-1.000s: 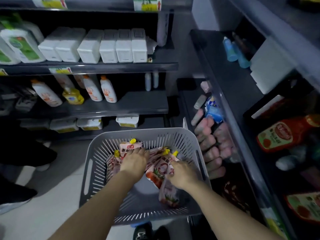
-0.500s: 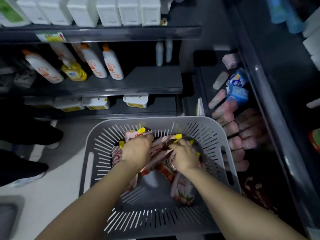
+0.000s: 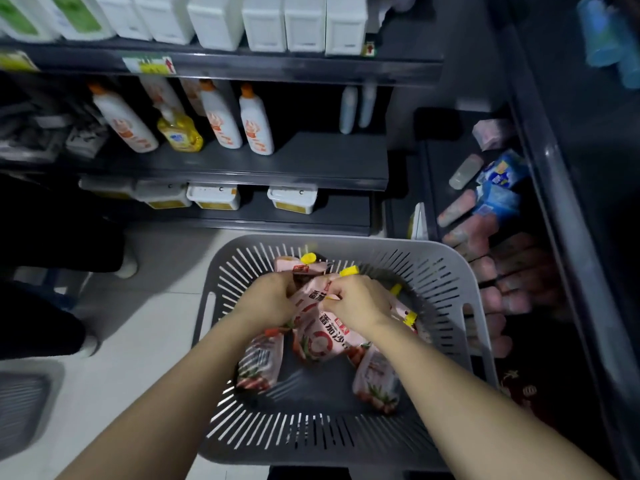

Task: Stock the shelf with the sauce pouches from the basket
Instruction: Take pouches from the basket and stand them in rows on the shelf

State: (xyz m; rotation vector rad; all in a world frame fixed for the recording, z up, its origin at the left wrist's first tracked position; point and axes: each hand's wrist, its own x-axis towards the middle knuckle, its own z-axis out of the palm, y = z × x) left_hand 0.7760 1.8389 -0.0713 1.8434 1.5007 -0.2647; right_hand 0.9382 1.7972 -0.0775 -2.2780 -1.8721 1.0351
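A grey slatted basket point(image 3: 446, 268) sits on the floor below me with several pink sauce pouches point(image 3: 323, 337) with yellow caps inside. My left hand point(image 3: 268, 299) grips the tops of pouches on the left, and one pouch point(image 3: 259, 365) hangs below it. My right hand point(image 3: 356, 303) grips the tops of other pouches, and a pouch point(image 3: 375, 382) dangles under my right wrist. Both hands are close together over the basket's middle. The dark shelf point(image 3: 554, 216) on the right holds rows of pinkish packs.
Ahead, dark shelves point(image 3: 311, 161) carry white bottles with orange caps point(image 3: 254, 123), a yellow bottle point(image 3: 180, 133) and white boxes. Blue packets point(image 3: 498, 192) lie on the right-hand shelf. Dark shoes or legs point(image 3: 59, 237) stand at the left. A grey bin corner point(image 3: 24, 407) is at lower left.
The view has tilted down and closer to the basket. My hands have drawn together and gathered the pouches, lifting them up off the basket floor.
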